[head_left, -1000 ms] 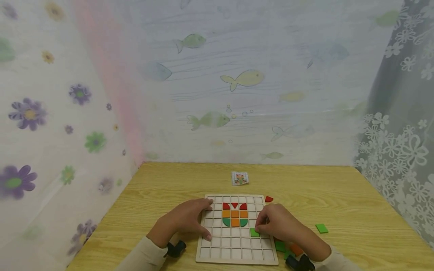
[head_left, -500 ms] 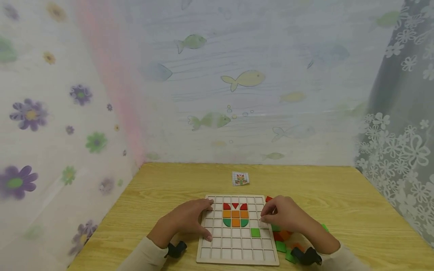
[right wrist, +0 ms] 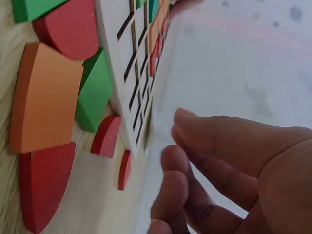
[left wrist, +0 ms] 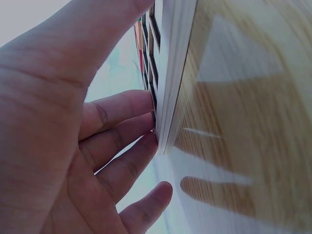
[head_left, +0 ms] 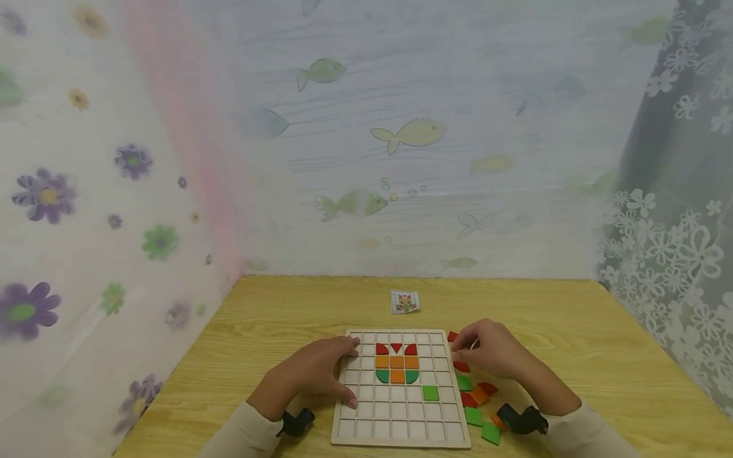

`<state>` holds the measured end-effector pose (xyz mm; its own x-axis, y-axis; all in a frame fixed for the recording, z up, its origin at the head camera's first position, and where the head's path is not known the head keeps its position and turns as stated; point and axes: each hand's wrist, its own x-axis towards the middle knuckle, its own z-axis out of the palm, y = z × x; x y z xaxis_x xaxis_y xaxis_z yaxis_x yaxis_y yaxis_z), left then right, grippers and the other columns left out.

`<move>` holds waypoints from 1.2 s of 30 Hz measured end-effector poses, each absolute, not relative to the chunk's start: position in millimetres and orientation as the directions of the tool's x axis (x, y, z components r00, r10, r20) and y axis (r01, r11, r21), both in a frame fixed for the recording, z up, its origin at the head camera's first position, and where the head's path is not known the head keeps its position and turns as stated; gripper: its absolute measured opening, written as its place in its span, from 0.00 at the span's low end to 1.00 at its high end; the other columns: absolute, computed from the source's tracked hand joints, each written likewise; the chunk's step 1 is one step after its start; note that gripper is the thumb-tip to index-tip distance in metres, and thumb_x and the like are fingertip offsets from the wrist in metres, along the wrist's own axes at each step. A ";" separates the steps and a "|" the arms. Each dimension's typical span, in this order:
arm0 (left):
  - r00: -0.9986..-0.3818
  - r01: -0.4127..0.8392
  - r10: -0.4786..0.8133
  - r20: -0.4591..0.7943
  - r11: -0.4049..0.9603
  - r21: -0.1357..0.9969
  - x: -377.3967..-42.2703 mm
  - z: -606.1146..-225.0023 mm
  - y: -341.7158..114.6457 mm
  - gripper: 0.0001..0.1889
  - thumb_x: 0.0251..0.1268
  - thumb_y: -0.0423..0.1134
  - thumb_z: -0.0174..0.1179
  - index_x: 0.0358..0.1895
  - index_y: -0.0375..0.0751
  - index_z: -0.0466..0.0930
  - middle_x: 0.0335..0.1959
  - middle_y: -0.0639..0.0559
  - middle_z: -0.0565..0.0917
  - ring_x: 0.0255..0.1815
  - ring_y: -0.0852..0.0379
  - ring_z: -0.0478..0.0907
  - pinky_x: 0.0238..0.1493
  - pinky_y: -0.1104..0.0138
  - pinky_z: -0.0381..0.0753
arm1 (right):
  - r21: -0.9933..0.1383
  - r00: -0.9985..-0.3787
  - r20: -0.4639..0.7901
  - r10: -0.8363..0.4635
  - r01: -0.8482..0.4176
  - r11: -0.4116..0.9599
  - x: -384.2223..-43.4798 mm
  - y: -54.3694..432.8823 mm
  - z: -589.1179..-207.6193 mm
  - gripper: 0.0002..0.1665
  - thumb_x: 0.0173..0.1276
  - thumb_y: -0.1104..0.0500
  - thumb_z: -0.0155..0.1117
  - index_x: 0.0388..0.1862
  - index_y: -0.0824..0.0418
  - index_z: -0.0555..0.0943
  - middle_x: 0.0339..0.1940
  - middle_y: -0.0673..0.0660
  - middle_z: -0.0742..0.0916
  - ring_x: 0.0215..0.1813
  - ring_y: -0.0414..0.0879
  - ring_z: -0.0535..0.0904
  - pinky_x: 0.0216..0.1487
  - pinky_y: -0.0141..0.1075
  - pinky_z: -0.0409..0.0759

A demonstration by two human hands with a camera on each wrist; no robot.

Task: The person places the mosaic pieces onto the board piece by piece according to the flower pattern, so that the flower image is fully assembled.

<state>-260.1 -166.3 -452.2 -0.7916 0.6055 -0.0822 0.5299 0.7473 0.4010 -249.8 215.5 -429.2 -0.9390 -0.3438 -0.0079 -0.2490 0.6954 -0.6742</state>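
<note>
My left hand [head_left: 312, 370] rests at the left edge of a wooden grid board [head_left: 382, 430], fingertips on its rim and thumb over the near squares. In the left wrist view its fingers [left wrist: 129, 163] touch the board's side. Set in the board are red corner pieces around a red triangle [head_left: 396, 348], orange squares [head_left: 397, 362] and dark green quarter-rounds [head_left: 382, 376]. A bright green square tile [head_left: 431, 393] sits alone lower right. Above loose pieces at the board's right edge is my right hand [head_left: 491, 350], fingers loosely bent, nothing between thumb and fingertips in the right wrist view.
Loose tiles lie along the board's right side: green squares [head_left: 473, 416], an orange piece [right wrist: 46, 97] and red quarter-rounds [right wrist: 46, 185]. Behind the board, a small card [head_left: 404, 302] with a coloured grid picture lies on the wooden table [head_left: 309, 305]. Patterned curtains surround the table.
My right hand has let go of the bright green square tile on the board and moved right and away, over the loose pieces. My left hand has stayed at the board's left edge.
</note>
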 end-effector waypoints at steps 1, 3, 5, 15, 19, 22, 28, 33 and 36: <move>-0.791 0.531 0.606 -0.082 0.748 0.399 -259.9 -452.0 -166.2 0.53 0.43 0.73 0.75 0.73 0.47 0.73 0.79 0.52 0.69 0.78 0.48 0.67 0.75 0.49 0.71 | -0.673 -0.940 -0.016 -0.342 -0.243 0.699 -250.4 216.4 -430.3 0.02 0.68 0.60 0.74 0.38 0.57 0.91 0.33 0.48 0.88 0.33 0.45 0.80 0.32 0.36 0.82; -0.791 0.531 0.606 -0.083 0.748 0.398 -259.7 -451.7 -166.1 0.53 0.43 0.73 0.75 0.73 0.47 0.73 0.79 0.53 0.69 0.78 0.49 0.67 0.75 0.49 0.71 | -0.669 -0.940 -0.035 -0.339 -0.230 0.707 -251.2 217.7 -431.6 0.03 0.67 0.61 0.74 0.38 0.57 0.91 0.33 0.49 0.88 0.34 0.45 0.80 0.33 0.36 0.82; -0.791 0.530 0.606 -0.084 0.748 0.399 -259.2 -451.2 -166.0 0.53 0.43 0.73 0.75 0.72 0.47 0.74 0.78 0.53 0.69 0.78 0.49 0.67 0.75 0.49 0.71 | -0.659 -0.945 -0.060 -0.322 -0.205 0.724 -252.0 217.9 -433.0 0.03 0.66 0.62 0.75 0.38 0.57 0.91 0.33 0.49 0.88 0.35 0.45 0.80 0.34 0.37 0.82; -0.791 0.537 0.607 -0.079 0.750 0.386 -258.8 -451.8 -166.6 0.52 0.43 0.72 0.76 0.71 0.47 0.75 0.79 0.53 0.69 0.78 0.49 0.67 0.75 0.49 0.71 | -0.599 -0.956 -0.119 -0.270 -0.148 0.787 -253.5 217.5 -438.1 0.06 0.61 0.64 0.78 0.35 0.53 0.91 0.34 0.47 0.88 0.37 0.44 0.79 0.37 0.38 0.82; -0.792 0.534 0.604 -0.083 0.753 0.385 -259.5 -452.1 -165.7 0.51 0.43 0.73 0.75 0.71 0.48 0.75 0.78 0.53 0.70 0.78 0.49 0.67 0.75 0.50 0.71 | -0.613 -0.950 -0.123 -0.288 -0.155 0.775 -253.3 219.0 -439.3 0.07 0.60 0.65 0.76 0.35 0.55 0.91 0.35 0.48 0.89 0.37 0.44 0.79 0.36 0.38 0.82; -0.793 0.534 0.604 -0.082 0.754 0.383 -259.8 -452.5 -165.5 0.51 0.43 0.73 0.75 0.70 0.48 0.75 0.78 0.53 0.70 0.78 0.49 0.67 0.75 0.50 0.71 | -0.624 -0.945 -0.121 -0.304 -0.166 0.763 -253.1 220.1 -440.3 0.07 0.59 0.66 0.76 0.36 0.57 0.90 0.34 0.49 0.88 0.36 0.45 0.80 0.35 0.39 0.83; -0.796 0.531 0.600 -0.079 0.756 0.384 -258.1 -451.7 -165.8 0.51 0.43 0.73 0.75 0.70 0.48 0.76 0.78 0.54 0.70 0.78 0.50 0.67 0.75 0.50 0.71 | -0.607 -0.939 -0.097 -0.331 -0.208 0.767 -252.3 220.2 -440.4 0.06 0.59 0.64 0.77 0.32 0.56 0.87 0.30 0.48 0.86 0.34 0.46 0.78 0.34 0.39 0.80; -0.795 0.533 0.602 -0.075 0.752 0.388 -257.8 -452.0 -166.2 0.51 0.43 0.73 0.75 0.70 0.47 0.76 0.78 0.53 0.70 0.78 0.49 0.68 0.75 0.50 0.71 | -0.606 -0.937 -0.071 -0.342 -0.232 0.761 -251.4 219.8 -438.5 0.08 0.60 0.63 0.77 0.28 0.55 0.84 0.27 0.48 0.84 0.32 0.46 0.77 0.33 0.39 0.77; -0.794 0.536 0.604 -0.071 0.750 0.389 -258.6 -452.8 -166.4 0.51 0.43 0.73 0.76 0.70 0.47 0.76 0.78 0.53 0.71 0.78 0.49 0.68 0.75 0.49 0.71 | -0.600 -0.938 -0.062 -0.340 -0.237 0.764 -251.4 219.1 -437.1 0.08 0.61 0.63 0.77 0.28 0.55 0.84 0.26 0.48 0.84 0.31 0.45 0.77 0.33 0.38 0.77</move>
